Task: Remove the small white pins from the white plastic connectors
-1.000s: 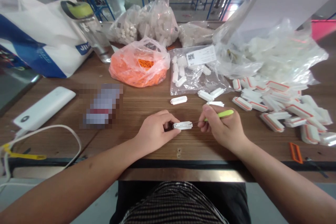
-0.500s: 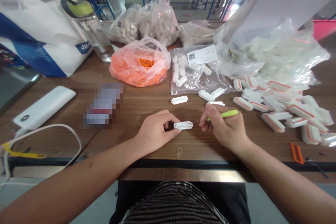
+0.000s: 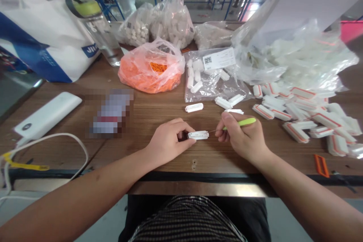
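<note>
My left hand is closed on a small white plastic piece and holds it flat on the wooden table. My right hand grips a thin pick tool with a green handle. Its metal tip points left and touches the right end of the white piece. Loose white pieces lie just beyond my hands.
A pink bag of orange parts, clear bags of white parts and a labelled bag lie behind. A heap of white pieces with orange strips fills the right. A power bank, cable, bottle stand left.
Almost nothing differs. My right hand with the green tool has shifted slightly right and up while the left hand keeps the white piece in place.
</note>
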Action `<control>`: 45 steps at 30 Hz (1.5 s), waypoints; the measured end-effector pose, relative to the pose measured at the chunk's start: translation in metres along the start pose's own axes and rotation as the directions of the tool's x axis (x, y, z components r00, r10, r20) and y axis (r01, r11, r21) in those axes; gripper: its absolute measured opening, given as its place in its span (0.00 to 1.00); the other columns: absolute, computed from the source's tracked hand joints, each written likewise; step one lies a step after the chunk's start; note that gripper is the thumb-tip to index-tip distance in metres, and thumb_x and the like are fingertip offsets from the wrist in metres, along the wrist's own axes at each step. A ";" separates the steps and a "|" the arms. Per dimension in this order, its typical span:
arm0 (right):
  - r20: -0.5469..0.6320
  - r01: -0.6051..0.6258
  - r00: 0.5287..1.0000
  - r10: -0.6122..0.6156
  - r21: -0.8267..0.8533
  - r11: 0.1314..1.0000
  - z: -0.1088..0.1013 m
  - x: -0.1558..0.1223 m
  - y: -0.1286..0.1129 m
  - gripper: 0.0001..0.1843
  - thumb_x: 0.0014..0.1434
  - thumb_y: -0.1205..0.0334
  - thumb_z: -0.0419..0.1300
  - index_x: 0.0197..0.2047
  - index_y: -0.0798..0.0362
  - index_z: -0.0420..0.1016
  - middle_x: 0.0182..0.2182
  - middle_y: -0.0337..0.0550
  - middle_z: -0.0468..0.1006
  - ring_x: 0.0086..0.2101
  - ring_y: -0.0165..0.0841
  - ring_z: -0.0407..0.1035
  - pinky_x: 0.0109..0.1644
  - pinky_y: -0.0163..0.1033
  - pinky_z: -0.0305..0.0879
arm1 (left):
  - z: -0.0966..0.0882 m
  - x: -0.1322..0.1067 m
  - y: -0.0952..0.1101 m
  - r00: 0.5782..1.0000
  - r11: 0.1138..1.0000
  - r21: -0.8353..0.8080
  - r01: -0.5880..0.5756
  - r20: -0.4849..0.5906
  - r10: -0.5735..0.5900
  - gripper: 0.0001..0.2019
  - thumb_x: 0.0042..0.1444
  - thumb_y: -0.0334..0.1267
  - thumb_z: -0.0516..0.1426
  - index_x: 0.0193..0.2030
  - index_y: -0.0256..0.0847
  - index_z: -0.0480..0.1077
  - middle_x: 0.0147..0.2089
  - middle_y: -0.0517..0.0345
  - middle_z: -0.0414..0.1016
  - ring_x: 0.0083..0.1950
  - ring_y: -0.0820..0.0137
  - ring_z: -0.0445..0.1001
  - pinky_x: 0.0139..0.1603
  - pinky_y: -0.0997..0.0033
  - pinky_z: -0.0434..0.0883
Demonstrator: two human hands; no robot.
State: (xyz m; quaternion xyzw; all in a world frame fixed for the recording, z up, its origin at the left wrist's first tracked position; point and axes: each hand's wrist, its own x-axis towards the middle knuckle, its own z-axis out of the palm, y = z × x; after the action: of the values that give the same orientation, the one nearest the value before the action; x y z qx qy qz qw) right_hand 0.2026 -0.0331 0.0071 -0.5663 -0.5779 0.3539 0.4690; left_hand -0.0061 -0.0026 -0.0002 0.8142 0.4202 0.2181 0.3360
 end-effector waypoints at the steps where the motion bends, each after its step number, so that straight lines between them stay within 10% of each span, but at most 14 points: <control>1: 0.005 0.006 1.000 -0.006 -0.007 1.000 0.000 0.000 0.000 0.24 0.66 0.54 0.51 0.21 0.55 0.70 0.16 0.39 0.73 0.15 0.24 0.67 0.18 0.28 0.64 | 0.000 0.000 0.000 1.000 1.000 0.000 -0.001 0.002 0.001 0.06 0.52 0.34 0.63 0.38 0.42 0.77 0.29 0.64 0.66 0.29 0.75 0.66 0.33 0.72 0.63; 11: 0.170 0.305 0.946 -0.274 -0.189 0.934 -0.005 -0.001 -0.005 0.24 0.67 0.61 0.49 0.20 0.54 0.69 0.15 0.36 0.70 0.17 0.24 0.66 0.24 0.31 0.63 | 0.001 -0.001 0.002 1.000 1.000 -0.004 -0.006 -0.006 0.006 0.05 0.53 0.34 0.63 0.38 0.42 0.76 0.28 0.64 0.66 0.29 0.74 0.66 0.33 0.72 0.63; 24: 0.010 -0.009 1.000 0.009 0.028 1.000 0.000 -0.002 0.000 0.26 0.66 0.50 0.52 0.21 0.55 0.71 0.17 0.39 0.73 0.16 0.25 0.67 0.18 0.29 0.64 | 0.001 -0.002 0.000 1.000 1.000 -0.007 -0.001 -0.012 0.001 0.06 0.53 0.34 0.63 0.38 0.42 0.76 0.29 0.64 0.66 0.29 0.75 0.66 0.33 0.72 0.64; 45: 0.035 -0.036 0.999 0.036 0.002 0.999 -0.001 0.001 0.000 0.26 0.65 0.50 0.52 0.20 0.55 0.70 0.15 0.39 0.72 0.15 0.25 0.67 0.17 0.29 0.64 | 0.000 -0.001 0.000 1.000 1.000 0.004 -0.007 -0.015 0.007 0.05 0.53 0.34 0.63 0.38 0.42 0.76 0.28 0.64 0.66 0.29 0.74 0.66 0.32 0.72 0.63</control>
State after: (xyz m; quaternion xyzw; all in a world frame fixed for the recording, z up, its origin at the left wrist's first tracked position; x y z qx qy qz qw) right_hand 0.2034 -0.0319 0.0076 -0.5697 -0.5753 0.3732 0.4530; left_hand -0.0069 -0.0034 -0.0007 0.8147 0.4204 0.2245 0.3305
